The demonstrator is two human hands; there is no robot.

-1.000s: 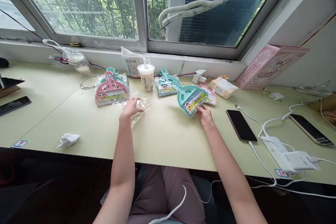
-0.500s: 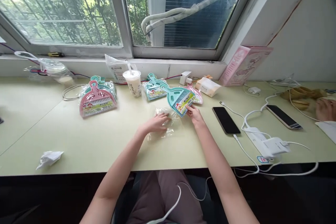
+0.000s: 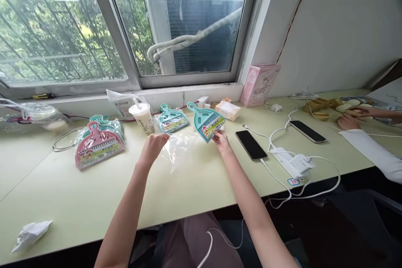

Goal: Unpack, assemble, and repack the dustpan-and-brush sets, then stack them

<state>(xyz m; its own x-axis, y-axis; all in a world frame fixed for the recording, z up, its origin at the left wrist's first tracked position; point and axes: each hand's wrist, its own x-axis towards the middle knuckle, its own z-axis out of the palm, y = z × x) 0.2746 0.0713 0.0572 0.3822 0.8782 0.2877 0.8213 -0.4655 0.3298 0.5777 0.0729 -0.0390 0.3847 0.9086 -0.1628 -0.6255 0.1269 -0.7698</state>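
Observation:
My left hand (image 3: 154, 145) pinches the edge of a clear plastic bag (image 3: 176, 150), which hangs down to the right over the table. My right hand (image 3: 221, 140) grips a teal toy dustpan with a brush set (image 3: 205, 120) by its lower right corner, handle pointing up and left. A printed label runs across the set. Behind the bag lies another teal dustpan set (image 3: 172, 119) in clear wrapping. To the left, a pink wrapped dustpan set (image 3: 99, 144) leans in front of several teal ones (image 3: 105, 122).
A drink cup with straw (image 3: 143, 117) stands behind my left hand. Right of me are a phone (image 3: 251, 144), a power strip (image 3: 287, 161), cables and a second phone (image 3: 307, 131). Crumpled tissue (image 3: 30, 234) lies front left. Another person's hands (image 3: 349, 122) work at far right.
My left hand has lifted from the table and moved left, drawing the plastic bag up and open. The dustpan set stays in my right hand. The view has turned to the right.

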